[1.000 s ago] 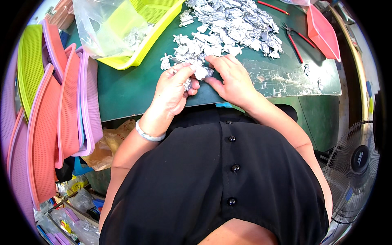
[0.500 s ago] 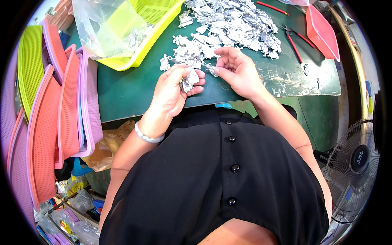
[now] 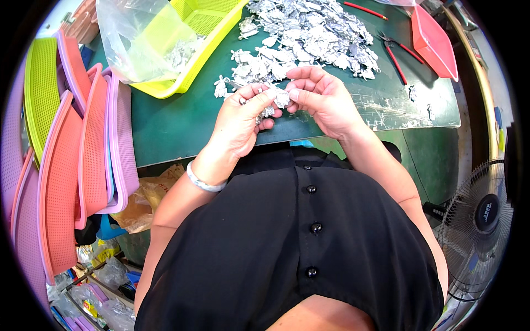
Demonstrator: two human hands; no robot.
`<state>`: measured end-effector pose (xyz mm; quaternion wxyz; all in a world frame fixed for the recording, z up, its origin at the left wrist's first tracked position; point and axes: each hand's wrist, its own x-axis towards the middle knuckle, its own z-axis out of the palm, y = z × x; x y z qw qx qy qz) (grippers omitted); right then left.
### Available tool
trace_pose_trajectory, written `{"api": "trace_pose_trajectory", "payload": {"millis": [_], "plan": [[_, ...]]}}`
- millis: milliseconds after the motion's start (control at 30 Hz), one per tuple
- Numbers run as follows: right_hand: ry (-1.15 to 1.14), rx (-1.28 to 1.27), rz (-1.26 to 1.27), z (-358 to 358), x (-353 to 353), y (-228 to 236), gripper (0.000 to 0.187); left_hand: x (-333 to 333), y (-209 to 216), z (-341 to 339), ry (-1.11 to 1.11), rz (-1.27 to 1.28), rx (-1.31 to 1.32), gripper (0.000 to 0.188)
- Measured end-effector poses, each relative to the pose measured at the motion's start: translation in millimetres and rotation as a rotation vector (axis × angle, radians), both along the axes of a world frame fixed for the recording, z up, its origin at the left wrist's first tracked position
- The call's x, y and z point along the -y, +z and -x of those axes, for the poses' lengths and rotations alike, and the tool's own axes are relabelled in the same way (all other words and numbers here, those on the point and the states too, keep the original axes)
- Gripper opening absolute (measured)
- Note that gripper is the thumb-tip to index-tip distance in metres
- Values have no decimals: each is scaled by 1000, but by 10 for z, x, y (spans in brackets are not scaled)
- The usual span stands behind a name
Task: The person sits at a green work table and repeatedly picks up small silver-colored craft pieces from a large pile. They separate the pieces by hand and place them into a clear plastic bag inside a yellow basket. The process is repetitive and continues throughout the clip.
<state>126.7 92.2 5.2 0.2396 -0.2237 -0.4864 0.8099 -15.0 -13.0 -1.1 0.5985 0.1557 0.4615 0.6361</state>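
Note:
Between my two hands, close to the near edge of the table, is a small silvery-grey metal piece (image 3: pixel 282 98), irregular in outline. My right hand (image 3: pixel 323 102) pinches it between thumb and fingers. The thumb and fingertips of my left hand (image 3: pixel 240 116) meet it from the other side. More of the same silvery pieces (image 3: pixel 266 113) are tucked in the curled fingers of my left hand. Just beyond lies a large heap of such pieces (image 3: pixel 314 38), spread over the green table (image 3: pixel 182 124). Their exact shape is too small to make out.
A yellow-green basket (image 3: pixel 179 83) with a clear plastic bag (image 3: pixel 138 44) holding some pieces stands at the left. Red-handled cutting pliers (image 3: pixel 396 60), a red pen-like stick (image 3: pixel 365 10) and a pink tray (image 3: pixel 433 44) lie right. Stacked baskets (image 3: pixel 61 187) and a fan (image 3: pixel 477 220) flank me.
My hands have come together. The piece in my right hand has moved up to my left fingertips, and my left hand has shifted slightly right and turned its back upward.

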Motion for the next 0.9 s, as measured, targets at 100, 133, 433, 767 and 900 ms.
{"api": "trace_pose_trajectory", "payload": {"millis": [100, 133, 433, 767, 900], "plan": [[9, -8, -8, -4, 2, 1, 29, -7, 8, 8, 1, 19, 11, 12], [14, -8, -11, -10, 4, 5, 29, -5, 8, 11, -4, 19, 12, 12], [38, 0, -29, -14, 13, 12, 27, 13, 2, 28, -15, 23, 21, 11], [-85, 186, -547, 69, -93, -195, 27, 91, 23, 74, 12, -48, 191, 19], [-293, 329, -1363, 161, -118, -131, 36, 109, -26, 120, 45, -101, 284, 21]]}}
